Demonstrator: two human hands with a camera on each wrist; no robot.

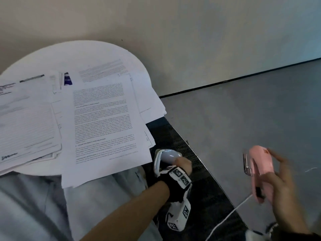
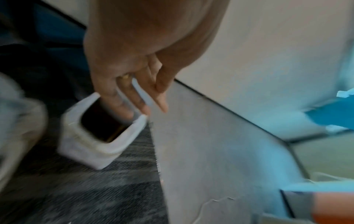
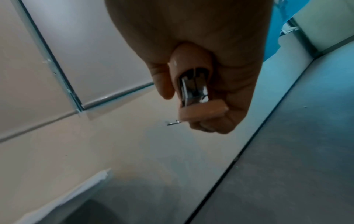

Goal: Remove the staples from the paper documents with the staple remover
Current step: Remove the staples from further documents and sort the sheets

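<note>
**Staple remover in hand, documents on round table**

Right hand: grasps the pink staple remover out over the grey floor, clear of the table's right edge; a bent staple hangs at its tip. Left hand: fingers relaxed, pointing down over a white bin. Paper documents: overlapping sheets spread across the round white table, overhanging its near edge.

A round white tabletop stands against a pale beige wall — a dark baseboard strip runs along the wall's foot. Beside the table, a band of dark mottled carpet meets smooth grey flooring. A small white rectangular bin with a dark opening stands on the carpet. A thin white cable trails across the flooring — grey fabric fills the lower left.
</note>
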